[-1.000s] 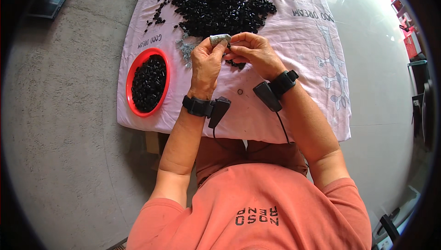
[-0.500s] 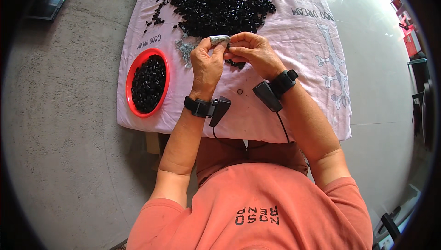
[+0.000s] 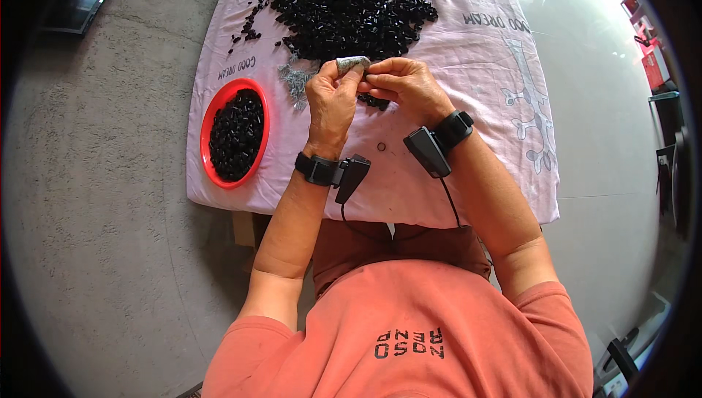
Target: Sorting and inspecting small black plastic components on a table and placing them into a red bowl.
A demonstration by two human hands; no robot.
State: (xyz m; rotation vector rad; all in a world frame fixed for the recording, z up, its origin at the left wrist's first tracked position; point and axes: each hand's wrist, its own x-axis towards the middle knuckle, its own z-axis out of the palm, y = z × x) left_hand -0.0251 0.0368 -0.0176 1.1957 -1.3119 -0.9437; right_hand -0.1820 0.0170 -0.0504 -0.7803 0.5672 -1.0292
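Nearest: orange shirt (image 3: 409, 332), both forearms coming up from the lower edge, each wrist with a black band carrying a small black device (image 3: 351, 177). A small dark ring (image 3: 381, 146) lies on the pink cloth (image 3: 475, 69) between the wrists. Left hand (image 3: 330, 102) is raised over the cloth, fingers pinched closed on a small grey piece (image 3: 352, 64) at the fingertips. Right hand (image 3: 404, 85) meets it from the right, fingertips closed narrowly and touching the same grey piece; cannot tell if it holds anything else. Left of the hands, a red bowl (image 3: 210, 124) of black parts sits near the cloth's left edge. Just beyond the left hand, a small heap of grey metal bits (image 3: 295, 78). Far side: big pile of black parts (image 3: 344, 7) spread over the cloth. Grey floor (image 3: 102, 179) all around.
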